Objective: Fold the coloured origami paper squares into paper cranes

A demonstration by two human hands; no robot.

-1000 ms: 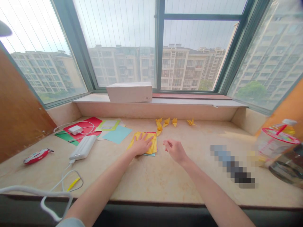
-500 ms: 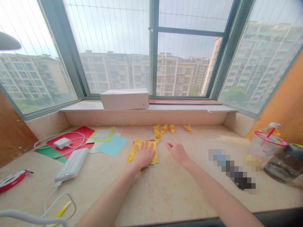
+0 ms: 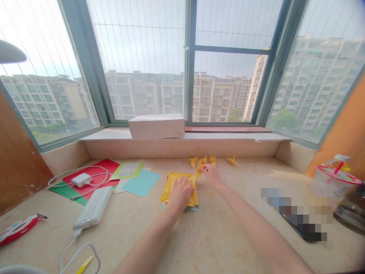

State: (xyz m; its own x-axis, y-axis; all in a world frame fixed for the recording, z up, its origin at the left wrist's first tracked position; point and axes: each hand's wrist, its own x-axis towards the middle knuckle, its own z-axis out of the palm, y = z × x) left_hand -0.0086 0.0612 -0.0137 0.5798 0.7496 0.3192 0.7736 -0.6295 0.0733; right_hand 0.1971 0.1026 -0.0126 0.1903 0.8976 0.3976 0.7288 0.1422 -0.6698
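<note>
My left hand [image 3: 181,192] lies flat with its fingers spread on a stack of yellow paper [image 3: 168,190]. Red and light blue sheets show at the edges of that stack. Just to the right of it, my right hand [image 3: 211,175] has its fingertips pinched on a yellow paper crane [image 3: 199,170], partly hidden by the fingers. Beyond them stand more folded yellow cranes in a row: a left one [image 3: 193,162], one directly behind the fingers [image 3: 203,160], and another [image 3: 212,160]. Farther right sits a separate crane [image 3: 232,160].
On the left lie red paper [image 3: 107,167], a light blue sheet [image 3: 142,183], a white charger [image 3: 81,179], a white power bank [image 3: 93,209] and a red-and-white tool [image 3: 18,229]. A white box [image 3: 156,127] rests on the sill. At right are a blurred dark object [image 3: 308,230] and a lidded cup [image 3: 325,182].
My right hand has moved forward and left to the nearest crane and pinched it; that crane has shifted slightly right. My left hand stays on the paper stack. The camera view has shifted.
</note>
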